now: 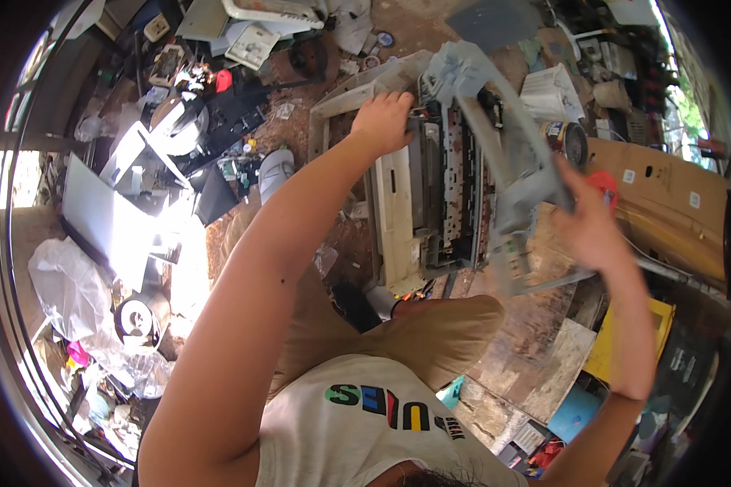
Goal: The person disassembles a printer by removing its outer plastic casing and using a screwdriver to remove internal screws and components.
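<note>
Evidently grips grey plastic frame (motion-blurred) by its outer edge in right hand, fingers seemingly closed; rests left hand, fingers loosely curled, on adjacent opened machine. Presumably light, stiff, crackable: best held along thicker rim.

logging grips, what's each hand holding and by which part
Right hand: grey plastic frame, by its right edge. Left hand: on the machine, far end; grip unclear.

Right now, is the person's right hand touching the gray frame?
Touching: the head view shows the right hand, slightly blurred, gripping the gray frame by its edge.
</note>
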`<state>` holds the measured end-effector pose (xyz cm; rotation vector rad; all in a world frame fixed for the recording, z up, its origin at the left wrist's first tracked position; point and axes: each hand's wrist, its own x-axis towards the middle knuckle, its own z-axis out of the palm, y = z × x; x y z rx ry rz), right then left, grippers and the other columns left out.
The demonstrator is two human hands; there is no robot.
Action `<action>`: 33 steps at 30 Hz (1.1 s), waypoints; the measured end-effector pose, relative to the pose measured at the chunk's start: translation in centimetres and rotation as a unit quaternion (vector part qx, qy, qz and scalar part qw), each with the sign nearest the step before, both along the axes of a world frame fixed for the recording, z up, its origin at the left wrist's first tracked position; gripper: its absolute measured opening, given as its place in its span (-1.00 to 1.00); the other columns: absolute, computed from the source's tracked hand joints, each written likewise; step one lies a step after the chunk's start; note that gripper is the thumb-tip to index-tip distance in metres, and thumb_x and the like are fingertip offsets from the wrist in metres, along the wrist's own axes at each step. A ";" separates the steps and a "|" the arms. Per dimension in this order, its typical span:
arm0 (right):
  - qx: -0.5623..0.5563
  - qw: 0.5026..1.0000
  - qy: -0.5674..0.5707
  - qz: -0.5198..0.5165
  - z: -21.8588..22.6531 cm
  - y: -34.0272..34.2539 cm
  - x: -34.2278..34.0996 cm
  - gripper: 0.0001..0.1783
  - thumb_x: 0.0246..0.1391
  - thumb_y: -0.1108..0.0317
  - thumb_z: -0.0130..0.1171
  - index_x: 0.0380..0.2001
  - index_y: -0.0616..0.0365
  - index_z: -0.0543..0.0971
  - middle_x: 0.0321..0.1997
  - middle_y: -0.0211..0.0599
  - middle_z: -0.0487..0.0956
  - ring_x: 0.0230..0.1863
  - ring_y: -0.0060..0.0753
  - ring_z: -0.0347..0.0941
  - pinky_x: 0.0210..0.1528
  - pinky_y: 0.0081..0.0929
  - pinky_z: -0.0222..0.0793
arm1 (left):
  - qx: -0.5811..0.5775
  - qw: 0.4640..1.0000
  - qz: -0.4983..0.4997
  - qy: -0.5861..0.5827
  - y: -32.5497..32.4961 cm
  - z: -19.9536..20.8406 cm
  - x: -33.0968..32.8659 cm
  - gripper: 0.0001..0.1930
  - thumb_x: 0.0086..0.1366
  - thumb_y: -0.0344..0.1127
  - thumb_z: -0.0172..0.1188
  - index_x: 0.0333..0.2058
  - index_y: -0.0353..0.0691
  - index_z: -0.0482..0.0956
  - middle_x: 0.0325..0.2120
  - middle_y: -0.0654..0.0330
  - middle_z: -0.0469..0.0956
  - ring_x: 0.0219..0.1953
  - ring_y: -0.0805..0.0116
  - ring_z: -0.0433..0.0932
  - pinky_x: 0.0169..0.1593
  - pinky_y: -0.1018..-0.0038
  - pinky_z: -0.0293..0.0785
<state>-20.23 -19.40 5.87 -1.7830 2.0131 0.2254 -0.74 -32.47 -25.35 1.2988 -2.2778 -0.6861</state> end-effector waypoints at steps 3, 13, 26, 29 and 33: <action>-0.025 0.999 0.006 -0.040 -2.8 4.4 2.8 -0.16 0.03 0.51 0.03 0.44 0.26 0.12 0.23 0.29 0.43 0.14 0.02 0.49 0.20 -0.32 0.36 | 0.018 1.000 -0.004 0.016 0.1 0.2 -0.3 -0.44 0.09 -0.11 0.38 0.00 -0.14 0.36 -0.03 0.08 0.51 0.12 0.05 0.45 0.14 0.09 0.38; -0.017 0.940 0.332 0.073 1.9 -2.3 0.7 -0.46 0.18 0.47 0.05 0.26 0.03 0.45 -0.03 -0.01 0.58 -0.11 0.13 0.55 -0.05 -0.04 0.49 | 0.025 0.996 0.019 -0.083 1.3 1.1 -0.8 -0.33 0.06 -0.08 0.39 0.12 -0.08 0.34 0.00 0.13 0.47 0.11 0.03 0.42 0.09 0.08 0.37; -0.076 0.819 0.465 0.328 8.8 -27.5 -2.8 -0.82 -0.13 0.35 0.20 -0.36 0.01 0.64 -0.43 -0.09 0.64 -0.30 0.06 0.59 -0.29 -0.07 0.45 | 0.029 0.999 0.024 -0.026 1.2 0.3 -2.3 -0.36 0.08 -0.11 0.33 0.13 -0.10 0.34 -0.02 0.18 0.49 0.12 0.00 0.40 0.09 -0.01 0.32; -0.111 0.814 0.433 0.371 7.8 -30.3 -3.5 -0.85 -0.13 0.36 0.20 -0.39 0.02 0.63 -0.45 -0.11 0.63 -0.34 0.06 0.58 -0.32 -0.05 0.43 | 0.026 0.999 0.030 -0.031 1.3 -0.3 -1.6 -0.38 0.08 -0.13 0.31 0.12 -0.11 0.35 -0.03 0.17 0.48 0.10 0.00 0.40 0.09 -0.01 0.31; -0.118 0.795 0.432 0.409 7.6 -33.1 -4.9 -0.88 -0.13 0.35 0.21 -0.42 0.00 0.62 -0.46 -0.13 0.63 -0.36 0.04 0.58 -0.32 -0.06 0.44 | 0.011 1.000 0.017 -0.023 1.3 -0.5 -0.8 -0.38 0.05 -0.14 0.32 0.10 -0.11 0.36 -0.04 0.17 0.47 0.07 0.01 0.40 0.07 -0.01 0.31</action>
